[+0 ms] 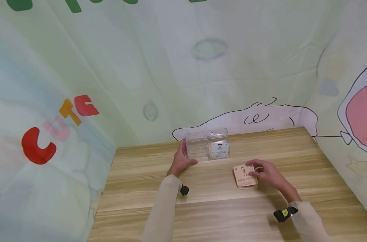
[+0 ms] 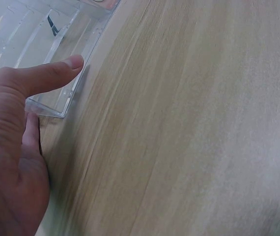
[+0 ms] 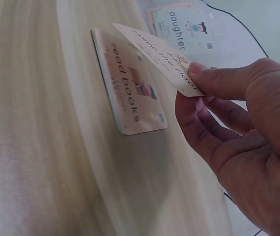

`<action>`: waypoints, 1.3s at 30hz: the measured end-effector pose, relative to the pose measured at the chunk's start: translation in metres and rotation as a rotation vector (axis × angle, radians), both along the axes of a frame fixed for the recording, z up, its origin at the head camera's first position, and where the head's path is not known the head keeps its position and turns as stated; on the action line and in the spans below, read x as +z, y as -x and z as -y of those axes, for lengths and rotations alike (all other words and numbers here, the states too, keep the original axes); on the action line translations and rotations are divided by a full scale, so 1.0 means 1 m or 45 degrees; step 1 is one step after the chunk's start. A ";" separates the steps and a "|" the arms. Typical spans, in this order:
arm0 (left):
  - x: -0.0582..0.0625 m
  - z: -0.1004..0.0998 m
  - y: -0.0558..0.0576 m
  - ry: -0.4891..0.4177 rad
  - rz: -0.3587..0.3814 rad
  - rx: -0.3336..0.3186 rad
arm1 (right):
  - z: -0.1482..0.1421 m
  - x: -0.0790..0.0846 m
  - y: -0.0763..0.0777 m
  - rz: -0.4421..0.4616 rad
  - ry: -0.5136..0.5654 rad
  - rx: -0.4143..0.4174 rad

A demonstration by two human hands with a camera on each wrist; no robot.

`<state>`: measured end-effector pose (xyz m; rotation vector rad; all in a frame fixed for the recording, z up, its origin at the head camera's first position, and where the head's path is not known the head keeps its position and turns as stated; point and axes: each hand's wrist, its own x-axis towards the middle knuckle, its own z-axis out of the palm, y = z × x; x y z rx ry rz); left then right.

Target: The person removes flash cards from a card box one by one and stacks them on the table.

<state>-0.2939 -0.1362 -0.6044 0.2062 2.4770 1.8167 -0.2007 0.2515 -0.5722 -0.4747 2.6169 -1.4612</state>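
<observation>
At the back of the table stands a clear plastic box [image 1: 197, 148] with two compartments. My left hand [image 1: 181, 159] grips its left end, the thumb [image 2: 56, 76] lying along the lower front and the other fingers at the side. A card reading "daughter" [image 1: 219, 153] shows in the box's right compartment. Between thumb and fingers, my right hand [image 1: 269, 174] pinches a "sweep the floor" card [image 3: 162, 64], tilted up over a small stack of cards. The stack's top card reads "read books" [image 3: 130, 86] and lies flat on the table.
The wood-grain table [image 1: 207, 215] meets a printed cloth backdrop [image 1: 159, 84] close behind the box. More printed cloth hangs at the left and right, with coloured letters [image 1: 60, 131] on the left side. Both wrists wear small black devices [image 1: 281, 215].
</observation>
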 end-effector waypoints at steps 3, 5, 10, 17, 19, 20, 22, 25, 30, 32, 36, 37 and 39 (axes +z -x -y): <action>-0.001 0.000 0.001 0.002 0.006 -0.002 | -0.001 -0.004 -0.002 -0.006 -0.016 -0.001; 0.000 0.000 0.001 0.006 0.013 -0.002 | 0.000 -0.005 -0.003 0.005 -0.031 -0.012; -0.001 -0.001 0.003 0.016 0.024 -0.001 | -0.001 -0.008 -0.006 0.030 -0.082 -0.028; 0.005 -0.001 -0.002 0.002 0.021 0.000 | -0.003 -0.014 -0.004 -0.026 -0.144 0.014; 0.005 -0.001 -0.002 0.000 0.023 -0.001 | -0.004 -0.015 -0.004 -0.046 -0.168 0.026; 0.005 -0.001 -0.002 0.002 0.027 -0.001 | -0.004 -0.016 -0.004 -0.053 -0.179 0.029; -0.001 0.000 0.001 0.015 0.024 -0.002 | -0.003 -0.017 -0.004 -0.058 -0.197 0.035; -0.001 0.001 0.001 0.015 0.023 -0.003 | -0.002 -0.018 -0.004 -0.069 -0.222 0.033; -0.002 0.001 0.002 0.004 0.011 -0.010 | 0.002 -0.018 -0.006 -0.104 -0.270 0.011; -0.002 0.001 0.003 -0.004 -0.002 -0.013 | 0.003 -0.018 -0.006 -0.101 -0.276 0.003; -0.002 0.002 0.002 -0.008 -0.005 -0.015 | 0.005 -0.017 -0.007 -0.082 -0.273 -0.001; -0.001 0.002 0.002 -0.009 -0.004 -0.015 | 0.005 -0.017 -0.007 -0.077 -0.277 0.000; -0.001 0.001 0.001 -0.008 0.000 -0.016 | 0.005 -0.017 -0.007 -0.066 -0.277 0.000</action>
